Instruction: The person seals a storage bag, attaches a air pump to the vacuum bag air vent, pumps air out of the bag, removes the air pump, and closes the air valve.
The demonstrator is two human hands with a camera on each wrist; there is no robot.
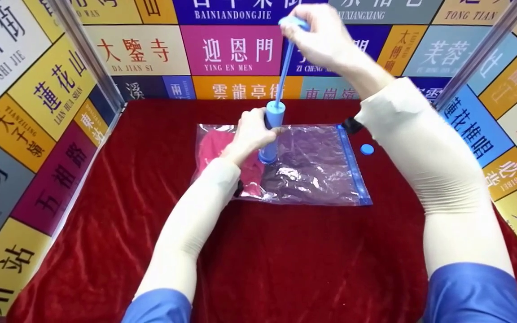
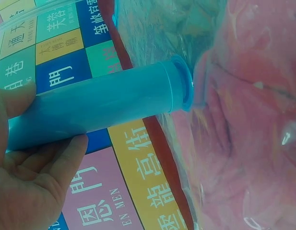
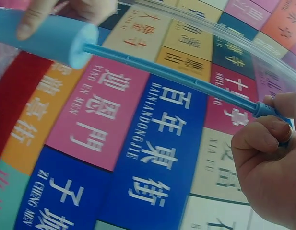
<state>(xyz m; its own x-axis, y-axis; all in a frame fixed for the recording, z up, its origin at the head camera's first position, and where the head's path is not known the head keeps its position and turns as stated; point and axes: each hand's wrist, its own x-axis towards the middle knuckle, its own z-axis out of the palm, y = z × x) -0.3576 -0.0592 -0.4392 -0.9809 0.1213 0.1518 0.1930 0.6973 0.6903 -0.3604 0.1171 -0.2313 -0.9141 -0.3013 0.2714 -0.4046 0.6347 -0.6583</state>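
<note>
Left hand (image 1: 253,132) is gripping the light-blue pump barrel (image 1: 275,117) around its middle, thumb on one side, fingers on the other. Right hand (image 1: 323,36) is grasping the pump handle (image 1: 295,21) high above, fingers curling round it. The thin blue rod (image 1: 286,67) is running between them, sticking well out of the barrel's top end and leaning slightly right toward the handle.

Pump is standing near upright over the clear plastic bag (image 1: 317,168), flanged base (image 1: 267,158) sitting at the right border of the pink cloth (image 1: 216,146) inside. Left wrist view is showing that flange right at the bag film; can't tell how it's seating there. Pink cloth is filling the bag's left part; the right part is lying flatter, creased and shiny. Blue zip strip (image 1: 354,170) is running along the bag's right edge.

Small round blue cap (image 1: 367,149) is lying just right of the bag on the red-draped desk (image 1: 308,255). Multicolored sign panels (image 1: 238,49) are standing behind and to both sides. Cream sleeves (image 1: 451,188) are covering both forearms.
</note>
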